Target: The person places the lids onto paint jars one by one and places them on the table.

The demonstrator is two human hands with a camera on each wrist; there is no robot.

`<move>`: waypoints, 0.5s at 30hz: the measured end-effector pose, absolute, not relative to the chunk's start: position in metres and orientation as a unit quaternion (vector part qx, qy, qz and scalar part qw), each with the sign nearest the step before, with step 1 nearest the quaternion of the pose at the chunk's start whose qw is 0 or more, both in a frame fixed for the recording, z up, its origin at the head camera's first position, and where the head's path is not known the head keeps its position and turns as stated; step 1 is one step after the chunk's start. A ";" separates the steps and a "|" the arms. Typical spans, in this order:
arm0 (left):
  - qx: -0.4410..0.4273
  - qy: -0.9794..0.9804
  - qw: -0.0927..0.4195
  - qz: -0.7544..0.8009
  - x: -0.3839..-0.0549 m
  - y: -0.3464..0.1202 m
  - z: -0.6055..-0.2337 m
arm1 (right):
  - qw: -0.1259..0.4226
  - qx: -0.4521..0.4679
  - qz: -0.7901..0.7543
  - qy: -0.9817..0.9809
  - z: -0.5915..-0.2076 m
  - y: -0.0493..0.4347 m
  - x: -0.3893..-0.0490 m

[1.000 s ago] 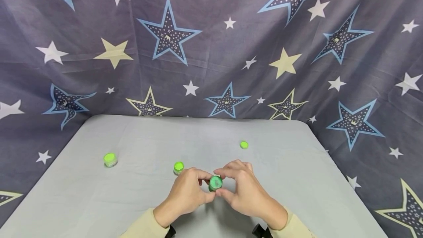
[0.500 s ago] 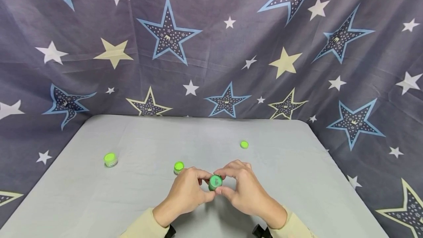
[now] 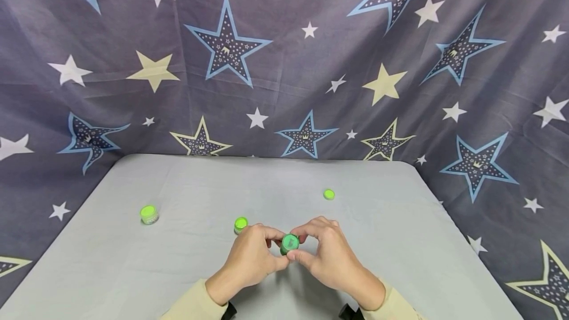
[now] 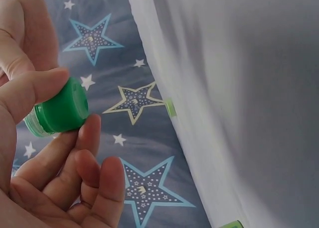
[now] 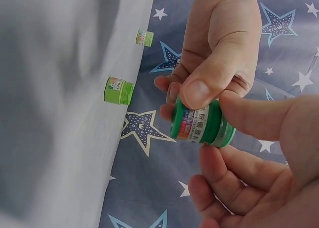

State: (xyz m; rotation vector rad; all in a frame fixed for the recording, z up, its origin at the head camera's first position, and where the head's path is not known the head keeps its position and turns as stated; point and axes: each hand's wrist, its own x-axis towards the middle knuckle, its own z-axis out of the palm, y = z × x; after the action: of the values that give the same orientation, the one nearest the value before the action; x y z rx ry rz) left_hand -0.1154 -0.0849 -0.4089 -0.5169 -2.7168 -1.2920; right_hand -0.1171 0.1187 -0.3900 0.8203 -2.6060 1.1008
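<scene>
Both hands hold a small green paint jar [image 3: 290, 244] low over the front middle of the table. In the left wrist view my left hand [image 4: 55, 153] pinches the jar's solid green body between thumb and fingers. My right hand [image 5: 269, 163] pinches the clear-rimmed end with its thumb and fingertips, seen in the right wrist view. A printed label shows on the jar's side there, partly under the left thumb. In the head view the jar's round green end faces up, between the left hand [image 3: 253, 256] and the right hand [image 3: 331, 256].
Just beyond the left hand stands a lime-green paint jar [image 3: 240, 225], its base partly covered by that hand. Another lime jar [image 3: 148, 215] stands farther left. A flat lime disc [image 3: 329, 194] lies at the back right. A star-print curtain [image 3: 284, 63] borders the grey-covered table [image 3: 200, 186].
The green jar has shifted very slightly away from the person, and the right thumb and index finger have moved a little along its rim. Everything else stays put.
</scene>
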 end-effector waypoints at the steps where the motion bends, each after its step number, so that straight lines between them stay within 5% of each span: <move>1: -0.170 -0.889 0.046 -0.423 -0.115 -0.085 -0.409 | 0.100 0.275 0.372 -0.881 -0.390 0.119 -0.117; 15: -0.170 -0.892 0.074 -0.413 -0.115 -0.084 -0.410 | 0.164 0.287 0.372 -0.867 -0.402 0.115 -0.121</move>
State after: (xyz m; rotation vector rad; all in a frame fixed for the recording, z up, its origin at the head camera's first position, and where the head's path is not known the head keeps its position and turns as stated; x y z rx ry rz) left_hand -0.1149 -0.0836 -0.4099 -0.5096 -2.6777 -1.2392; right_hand -0.1208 0.1155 -0.4018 0.8177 -2.4728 1.0605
